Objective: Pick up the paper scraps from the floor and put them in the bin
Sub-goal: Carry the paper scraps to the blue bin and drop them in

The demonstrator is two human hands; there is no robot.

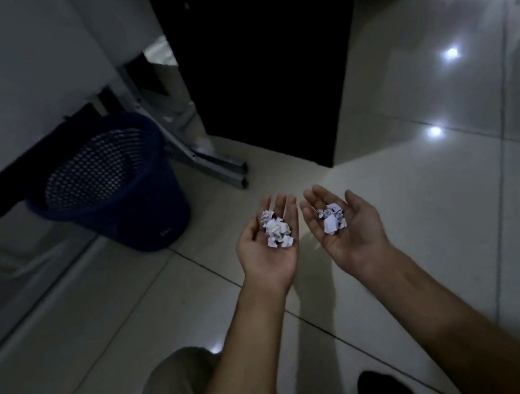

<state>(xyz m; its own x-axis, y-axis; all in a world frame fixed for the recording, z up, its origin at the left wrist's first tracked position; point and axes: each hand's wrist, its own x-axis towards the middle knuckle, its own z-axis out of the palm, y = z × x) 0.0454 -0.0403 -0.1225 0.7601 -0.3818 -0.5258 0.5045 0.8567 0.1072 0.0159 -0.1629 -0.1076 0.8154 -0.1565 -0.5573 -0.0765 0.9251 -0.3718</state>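
Both my hands are held palm up over the tiled floor, side by side and slightly apart. My left hand cradles a small heap of white torn paper scraps on its palm and fingers. My right hand carries a smaller heap of paper scraps the same way. The fingers of both hands are only slightly curled. A dark blue mesh bin stands on the floor to the left of my left hand, tilted toward me, partly under a white table. I see no scraps on the floor.
The white table overhangs the bin at the upper left. Its metal legs rest on the floor behind the bin. A tall black cabinet stands ahead. My knee and a dark shoe are at the bottom.
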